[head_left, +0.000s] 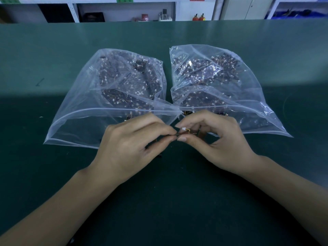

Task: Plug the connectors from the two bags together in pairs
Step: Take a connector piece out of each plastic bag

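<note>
In the head view, the left hand (134,144) and the right hand (214,139) meet fingertip to fingertip just above the green bench mat (53,50). Each is curled into a pinch on a small wired connector: the left thumb and forefinger hold one end, the right thumb and forefinger the other, and the two pieces come together in the gap between them. A white connector housing (183,129) with short yellow and reddish leads shows just under the right forefinger. Whether the pair is fully seated or only lined up is too small to tell.

Just beyond the left hand lies a clear zip bag (74,110), mouth open toward the person, packed toward its far end with dark wired connectors. Just beyond the right hand lies a second clear zip bag (248,96), equally full, its open mouth also facing the hands. The two bags touch at their near corners, right behind the fingertips.

As a judgement, the task is barely begun: both bags look close to full, and no clear heap of finished pairs shows near the hands, only a small dark object below the left fingers that cannot be identified. Nearly all the pairing remains.
</note>
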`<state>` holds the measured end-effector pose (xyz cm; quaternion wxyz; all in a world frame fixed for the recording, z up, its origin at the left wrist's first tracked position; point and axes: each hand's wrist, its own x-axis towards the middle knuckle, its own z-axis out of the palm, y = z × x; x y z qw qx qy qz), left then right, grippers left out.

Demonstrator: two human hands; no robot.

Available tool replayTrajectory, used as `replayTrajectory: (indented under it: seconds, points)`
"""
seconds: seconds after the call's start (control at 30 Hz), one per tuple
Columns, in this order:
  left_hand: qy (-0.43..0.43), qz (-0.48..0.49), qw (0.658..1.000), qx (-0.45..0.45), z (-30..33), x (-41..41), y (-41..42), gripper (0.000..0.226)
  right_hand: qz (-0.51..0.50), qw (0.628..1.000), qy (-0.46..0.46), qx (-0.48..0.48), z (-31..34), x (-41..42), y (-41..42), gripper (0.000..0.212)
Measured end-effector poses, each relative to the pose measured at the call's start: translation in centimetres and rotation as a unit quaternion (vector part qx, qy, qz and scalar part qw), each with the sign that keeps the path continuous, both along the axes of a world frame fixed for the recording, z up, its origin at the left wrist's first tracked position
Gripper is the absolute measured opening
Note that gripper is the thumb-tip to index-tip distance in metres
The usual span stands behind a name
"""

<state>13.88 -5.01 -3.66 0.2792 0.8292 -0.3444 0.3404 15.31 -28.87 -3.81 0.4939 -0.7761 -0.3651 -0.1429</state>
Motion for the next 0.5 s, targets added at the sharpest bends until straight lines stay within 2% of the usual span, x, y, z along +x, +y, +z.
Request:
replayTrajectory:
  seconds: [0.1,0.23,0.33,0.5]
  points:
    - [0.016,0.0,1.0,-0.027,-0.1,0.0,0.1,0.014,-0.028,0.999,-0.031,-0.007,0.0,0.3,-0.1,0.017]
    - [0.021,0.013,0.999,-0.04,0.0,-0.1,0.1,0.014,-0.121,0.99,-0.068,-0.013,-0.1,1.0,-1.0,0.013]
    - [0.02,0.011,0.999,-0.027,0.1,-0.1,0.1,0.01,-0.195,0.977,-0.059,-0.058,-0.1,1.9,-1.9,0.013]
    - [0.013,0.045,0.998,0.045,0.4,-0.2,0.1,0.031,-0.26,0.95,-0.09,-0.146,-0.1,2.6,-2.8,0.016]
